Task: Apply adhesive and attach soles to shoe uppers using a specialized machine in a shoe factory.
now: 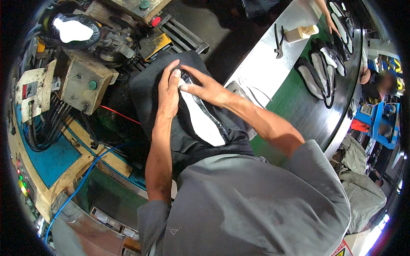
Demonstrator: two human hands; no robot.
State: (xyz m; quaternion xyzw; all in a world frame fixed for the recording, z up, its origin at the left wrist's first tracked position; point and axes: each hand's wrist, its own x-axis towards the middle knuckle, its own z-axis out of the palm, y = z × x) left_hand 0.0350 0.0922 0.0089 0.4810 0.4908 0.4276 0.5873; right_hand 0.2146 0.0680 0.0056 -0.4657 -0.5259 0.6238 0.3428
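Observation:
A shoe part with a white insole face and a black rim (pixel 204 119) rests against my dark apron (pixel 147 91). My left hand (pixel 169 89) grips its far end from the left, fingers curled over the tip. My right hand (pixel 204 87) reaches across from the right, fingertips pressing on the same tip beside my left thumb. Both hands hold the piece close to my body.
A worn machine with a green button box (pixel 83 81) and a red button (pixel 156 20) stands to the left. A green conveyor (pixel 299 106) at right carries several black and white shoe pieces (pixel 318 72). A hammer (pixel 278 42), a bottle (pixel 301 32) and another person's hand (pixel 331 23) are farther along.

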